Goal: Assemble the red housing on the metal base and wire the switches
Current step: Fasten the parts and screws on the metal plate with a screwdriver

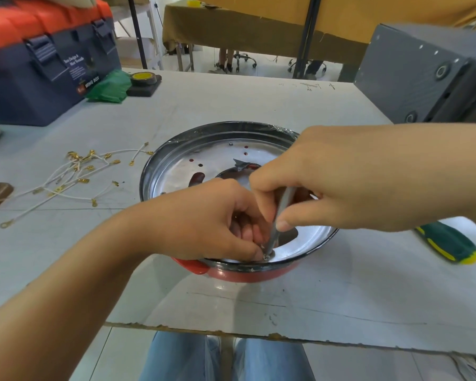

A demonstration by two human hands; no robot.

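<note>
The shiny metal base (204, 158) lies inside the red housing (245, 274) near the table's front edge; only a red strip of the housing shows below the black rim. My right hand (341, 177) grips a thin metal screwdriver shaft (276, 224) whose tip meets a small screw (267, 256) at the near rim. Beside the tip, my left hand (204, 218) pinches at that screw with curled fingers. A bundle of white wires with gold terminals (74, 174) lies loose to the left of the base. No switches are in view.
A green and yellow screwdriver handle (451, 243) lies at the right. A blue and orange toolbox (44, 59), a green bag (110, 86) and a roll of tape (144, 78) stand at the back left. A grey box (423, 75) stands at the back right.
</note>
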